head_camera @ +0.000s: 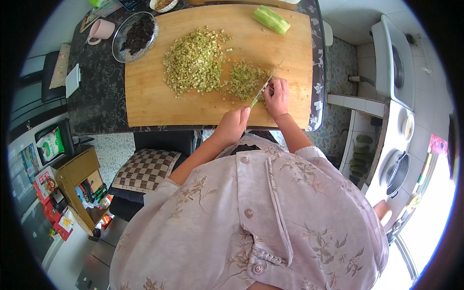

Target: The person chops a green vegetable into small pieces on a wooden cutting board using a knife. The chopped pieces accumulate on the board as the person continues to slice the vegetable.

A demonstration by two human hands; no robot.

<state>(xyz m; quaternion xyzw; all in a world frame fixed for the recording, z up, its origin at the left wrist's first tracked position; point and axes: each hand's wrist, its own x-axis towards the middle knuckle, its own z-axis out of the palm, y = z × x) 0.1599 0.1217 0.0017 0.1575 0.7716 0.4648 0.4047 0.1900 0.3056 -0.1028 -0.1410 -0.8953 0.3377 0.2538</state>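
Note:
My left hand [233,122] is closed around the handle of a kitchen knife [268,79], whose blade slants up and to the right over the wooden cutting board [203,114]. Just right of the blade, my right hand [277,95] has its fingers curled on a vegetable piece, mostly hidden beneath them. Bits of green lie against the blade near the handle. A small heap of finely chopped green vegetable [244,79] touches the knife's left side. Farther left spreads a larger chopped heap [194,61]. One peeled length of green vegetable [271,20] rests at the board's far right.
A wire-mesh basket [117,45] of dark food overlaps the board's far left corner, with a pink mug [102,29] beside it. A patterned bowl [164,4] stands beyond. Below the table's near edge is a chair with a checkered cushion [146,169].

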